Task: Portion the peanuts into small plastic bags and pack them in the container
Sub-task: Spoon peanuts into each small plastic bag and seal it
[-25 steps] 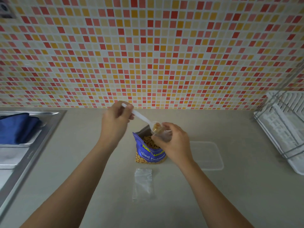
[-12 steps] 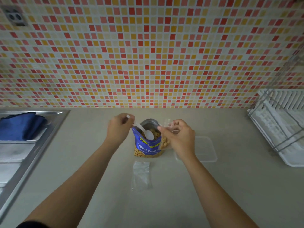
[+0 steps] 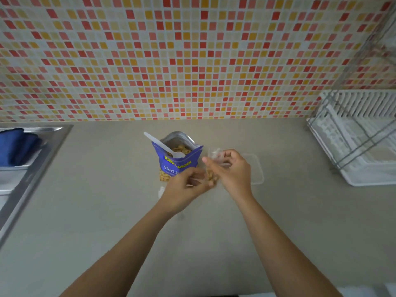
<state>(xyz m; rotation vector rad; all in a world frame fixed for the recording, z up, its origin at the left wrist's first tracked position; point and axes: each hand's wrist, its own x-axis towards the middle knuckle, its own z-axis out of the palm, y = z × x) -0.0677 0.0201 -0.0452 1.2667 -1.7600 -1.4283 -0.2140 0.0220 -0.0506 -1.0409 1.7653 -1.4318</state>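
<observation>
Small bag (image 3: 211,177) of peanuts is just front-right of the peanut pouch (image 3: 177,165), held in both your hands. Right hand (image 3: 232,170) pinches its top. Left hand (image 3: 184,189) grips its lower end with curled fingers, though that part is blurred. 1 white spoon (image 3: 162,145) leans inside the pouch. Clear container (image 3: 257,168) lies on the bench (image 3: 107,200) right of the pouch.

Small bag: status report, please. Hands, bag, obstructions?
Right hand pinches bag top; left hand at its lower part, grip blurred. Bag holds peanuts, not yet in container. Spoon rests in pouch; nothing blocking.
</observation>
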